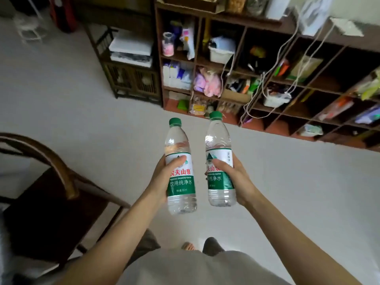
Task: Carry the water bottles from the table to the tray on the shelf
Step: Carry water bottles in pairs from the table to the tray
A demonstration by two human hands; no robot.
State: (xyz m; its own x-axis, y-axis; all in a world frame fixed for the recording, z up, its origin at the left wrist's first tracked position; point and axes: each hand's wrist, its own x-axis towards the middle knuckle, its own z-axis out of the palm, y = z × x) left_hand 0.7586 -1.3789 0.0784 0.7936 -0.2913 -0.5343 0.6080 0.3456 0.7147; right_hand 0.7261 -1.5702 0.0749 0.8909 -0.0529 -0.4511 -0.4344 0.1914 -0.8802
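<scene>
Water bottles, 2 of them, both off the table and mid-carry. Left bottle [180,171] upright in left hand [162,177], fingers round the back, thumb across the label front. Right bottle [220,161] upright in right hand [234,177], same wrap grip, thumb on label. Both w/ green caps on, green-white labels, clear water inside, look full. Bottles just beside each other, small gap between, not touching as far as can be seen.

Held out in front at approx chest level, above pale floor [102,112]. Big dark wooden shelf [242,29] w/ many cubbies ahead and to the right, packed w/ bags, boxes, a white basket [221,53], cords hanging down the front. Well apart from the bottles yet. Dark wooden chair [51,192] at lower left. Small wooden cabinet [131,79] left of the shelf, white boxes stacked on it.

Progress, judged: pickup done for these 2, transport part-way. Table not in view, so can't tell if more bottles wait there. Tray not made out anywhere on the shelf; too cluttered and blurred up top to say which spot. Left to do: close the gap to the shelf, find the tray, set both down upright, let go. Maybe more trips after.
</scene>
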